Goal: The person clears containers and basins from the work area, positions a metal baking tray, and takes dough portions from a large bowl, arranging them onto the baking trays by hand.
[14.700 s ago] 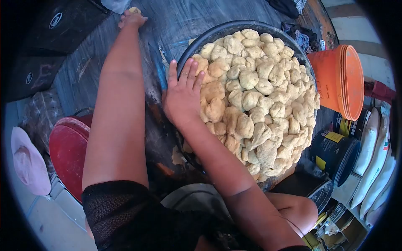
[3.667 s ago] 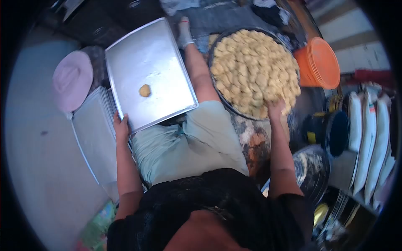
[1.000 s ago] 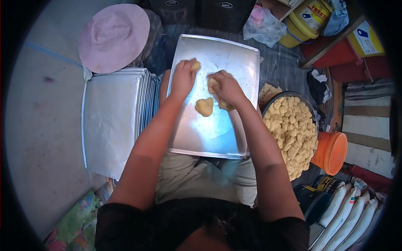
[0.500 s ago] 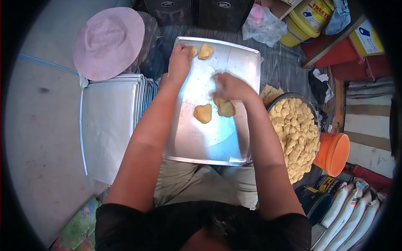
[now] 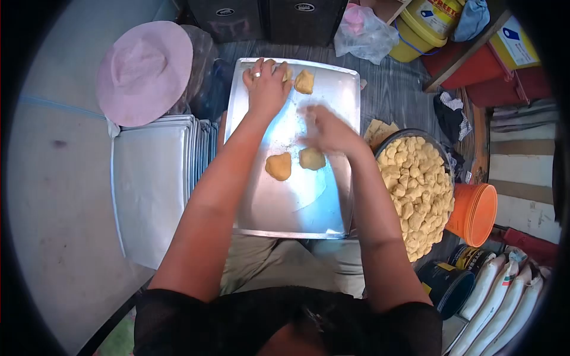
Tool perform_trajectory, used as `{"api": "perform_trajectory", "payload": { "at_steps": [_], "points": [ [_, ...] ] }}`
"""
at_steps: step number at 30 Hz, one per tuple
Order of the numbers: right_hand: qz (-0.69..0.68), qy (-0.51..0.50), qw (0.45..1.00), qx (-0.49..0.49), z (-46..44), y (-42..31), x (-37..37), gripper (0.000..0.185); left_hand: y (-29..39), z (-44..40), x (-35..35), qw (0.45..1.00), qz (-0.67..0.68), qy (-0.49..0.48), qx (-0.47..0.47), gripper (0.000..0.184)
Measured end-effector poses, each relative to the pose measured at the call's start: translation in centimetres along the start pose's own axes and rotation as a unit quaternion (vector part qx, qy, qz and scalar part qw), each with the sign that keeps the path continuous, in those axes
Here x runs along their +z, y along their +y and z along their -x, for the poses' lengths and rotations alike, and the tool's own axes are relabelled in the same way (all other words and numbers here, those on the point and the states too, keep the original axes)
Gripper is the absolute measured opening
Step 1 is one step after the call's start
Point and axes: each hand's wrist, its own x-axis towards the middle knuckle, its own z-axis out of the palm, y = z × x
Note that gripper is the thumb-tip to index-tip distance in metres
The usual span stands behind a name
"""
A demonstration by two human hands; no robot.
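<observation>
A shiny metal baking tray (image 5: 285,216) lies across the person's lap. At its far left corner my left hand (image 5: 267,89), with a ring on one finger, rests with its fingers spread over a dough piece (image 5: 288,73) that is partly hidden. Beside it, to the right, sits another dough piece (image 5: 304,82). My right hand (image 5: 331,132) hovers over the tray's right half, its fingers smeared by motion. Just below that hand lies a paler dough piece (image 5: 312,158), with a yellower dough piece (image 5: 278,167) to its left.
On the right stands a round tub (image 5: 449,155) heaped with dough pieces (image 5: 415,190), beside an orange bucket (image 5: 475,213). Stacked trays (image 5: 151,184) stand at left, below a pink hat (image 5: 145,71). Black boxes (image 5: 306,26) and yellow buckets (image 5: 415,44) are at the back.
My left hand has turned and spread its fingers over the corner dough. The right hand stays blurred over the tray. The camera view has shifted slightly.
</observation>
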Motion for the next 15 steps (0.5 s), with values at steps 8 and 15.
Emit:
{"api": "perform_trajectory", "payload": {
  "at_steps": [8, 15],
  "points": [
    [-0.047, 0.390, 0.918, 0.050, -4.2, 3.7, -2.2, 0.033, 3.9, -0.3, 1.6, 0.996, 0.043, -0.063, 0.050, 0.043],
    [0.227, 0.425, 0.876, -0.031, -6.9, 4.2, -0.6, 0.038, -4.0, 0.9, -0.7, 0.990, 0.062, -0.033, -0.119, 0.040]
  ]
}}
